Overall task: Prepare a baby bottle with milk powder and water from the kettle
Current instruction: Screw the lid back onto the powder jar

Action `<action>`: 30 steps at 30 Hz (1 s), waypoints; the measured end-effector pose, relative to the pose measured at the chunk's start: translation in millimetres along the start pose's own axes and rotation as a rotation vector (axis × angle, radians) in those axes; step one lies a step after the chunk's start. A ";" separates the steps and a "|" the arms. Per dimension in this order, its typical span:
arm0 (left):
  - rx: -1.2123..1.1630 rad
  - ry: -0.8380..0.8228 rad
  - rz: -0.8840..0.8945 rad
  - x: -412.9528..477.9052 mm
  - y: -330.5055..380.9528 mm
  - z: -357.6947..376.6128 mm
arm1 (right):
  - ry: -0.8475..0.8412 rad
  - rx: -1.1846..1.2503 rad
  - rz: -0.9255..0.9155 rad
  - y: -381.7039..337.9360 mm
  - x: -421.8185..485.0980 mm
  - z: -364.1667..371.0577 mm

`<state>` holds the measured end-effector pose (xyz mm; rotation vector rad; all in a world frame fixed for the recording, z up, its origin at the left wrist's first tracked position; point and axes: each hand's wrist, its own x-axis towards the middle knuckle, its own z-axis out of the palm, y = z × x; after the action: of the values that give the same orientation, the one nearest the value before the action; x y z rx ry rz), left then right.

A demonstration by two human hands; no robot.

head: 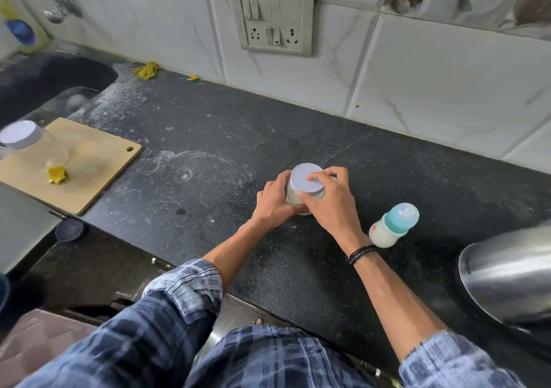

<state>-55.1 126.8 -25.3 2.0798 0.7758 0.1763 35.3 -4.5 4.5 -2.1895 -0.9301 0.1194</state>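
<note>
Dark speckled stone forms the counter (208,137), backed by white tiles. Far left, a wooden cutting board (89,178) carries a second lidded jar (21,134) and a yellow scrap (56,175).

At the centre, the left hand (272,201) wraps around the body of the milk powder jar (290,198), steadying it on the stone. The right hand (331,202) arches over the pale lid (301,178), fingers curled around its rim in a twisting grip.

Just right of that hand, the baby bottle (387,232) stands on the counter, capped in blue and holding milky liquid. The steel kettle (507,283) sits at the far right edge.

With the bottle apparently filled and closed, the step in hand looks like screwing the jar lid back on, though the direction of the twist cannot be told. The next move likely calls for releasing the jar and reaching right for the bottle, perhaps to shake it.
</note>
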 end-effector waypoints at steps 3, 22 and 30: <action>0.014 0.001 0.002 0.7 -0.6 0.7 | 0.001 -0.063 0.009 -4.2 -1.7 -2.0; 0.067 0.035 0.042 5.5 -10.4 5.7 | -0.163 -0.410 0.069 -26.2 12.8 -24.2; 0.073 0.040 0.064 8.7 -14.3 6.1 | -0.208 -0.448 0.027 -41.8 18.6 -25.5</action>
<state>-52.4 133.6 -41.5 2.1774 0.7498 0.2283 33.4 11.7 54.4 -2.6410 -1.1281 0.1673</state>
